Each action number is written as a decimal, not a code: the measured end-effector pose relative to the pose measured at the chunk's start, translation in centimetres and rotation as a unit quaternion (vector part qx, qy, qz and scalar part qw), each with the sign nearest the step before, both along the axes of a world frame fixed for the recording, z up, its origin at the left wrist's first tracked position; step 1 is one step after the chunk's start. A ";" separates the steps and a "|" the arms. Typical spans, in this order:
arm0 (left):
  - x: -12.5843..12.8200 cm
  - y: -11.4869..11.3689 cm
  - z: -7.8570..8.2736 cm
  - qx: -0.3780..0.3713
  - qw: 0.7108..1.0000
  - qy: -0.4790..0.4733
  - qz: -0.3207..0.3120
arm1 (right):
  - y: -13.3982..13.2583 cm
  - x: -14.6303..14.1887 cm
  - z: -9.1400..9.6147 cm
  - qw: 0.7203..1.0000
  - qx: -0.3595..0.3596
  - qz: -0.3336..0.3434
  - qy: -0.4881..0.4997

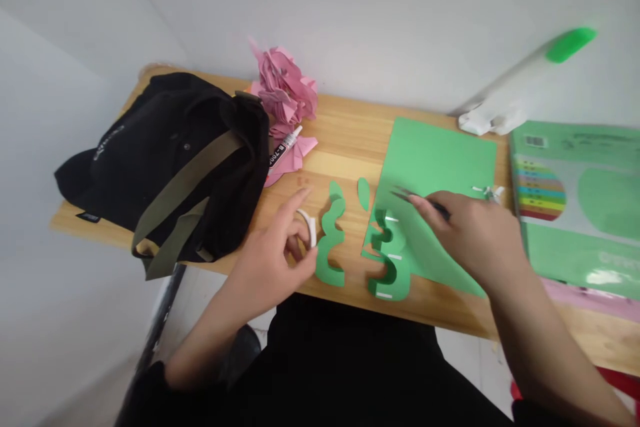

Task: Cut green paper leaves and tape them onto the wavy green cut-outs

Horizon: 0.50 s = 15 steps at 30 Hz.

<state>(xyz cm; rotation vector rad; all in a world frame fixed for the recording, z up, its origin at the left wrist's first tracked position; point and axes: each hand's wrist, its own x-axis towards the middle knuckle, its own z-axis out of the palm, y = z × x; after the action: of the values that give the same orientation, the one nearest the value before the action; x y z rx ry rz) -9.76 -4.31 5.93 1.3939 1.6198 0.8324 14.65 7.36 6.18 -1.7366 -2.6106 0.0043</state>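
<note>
My left hand (273,250) is curled around a small roll of white tape (313,230), thumb and index finger apart. Beside it lies a wavy green paper cutout (331,240). My right hand (473,230) grips dark, fine-tipped tweezers (407,193) over a green paper sheet (437,157); their two points face left. Below the tips stands a second curled green cutout (400,280) with short white strips on it. A small green leaf-shaped piece (363,193) rests between the cutouts and the sheet's left edge.
A black bag (185,127) with olive straps fills the left of the wooden table (345,120). Behind it are a pink paper flower (285,87) and a glue tube (285,147). At right lie a green paper pack (580,200) and crumpled white tissue (493,119) by the wall.
</note>
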 end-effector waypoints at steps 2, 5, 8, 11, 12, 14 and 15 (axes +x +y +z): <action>-0.7 -0.1 -1.1 -0.019 0.995 0.099 -0.004 | 0.0 2.1 -1.5 0.998 0.039 -0.038 -0.024; -1.4 0.0 -2.8 -0.054 0.982 0.181 -0.026 | -0.5 4.9 -3.6 0.995 0.084 -0.045 -0.026; -1.8 0.0 -3.6 -0.066 0.975 0.208 -0.036 | -1.3 6.4 -5.0 0.992 0.116 -0.036 -0.020; -1.8 0.0 -3.7 -0.042 0.978 0.205 -0.019 | -1.8 6.6 -5.5 0.992 0.110 -0.055 -0.024; -1.8 0.1 -3.6 -0.027 0.981 0.192 -0.004 | -1.9 6.5 -5.6 0.992 0.102 -0.065 -0.027; -1.7 0.2 -3.4 -0.003 0.991 0.130 0.036 | -1.8 6.5 -5.8 0.992 0.091 -0.079 -0.032; -1.7 0.2 -3.3 0.000 0.995 0.076 0.058 | -1.8 6.6 -6.0 0.992 0.089 -0.083 -0.034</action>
<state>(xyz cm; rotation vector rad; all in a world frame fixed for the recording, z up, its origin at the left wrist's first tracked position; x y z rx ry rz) -11.44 -4.06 2.64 1.4029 1.8299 0.8095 21.26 5.61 0.20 -1.9134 -2.4143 -0.2847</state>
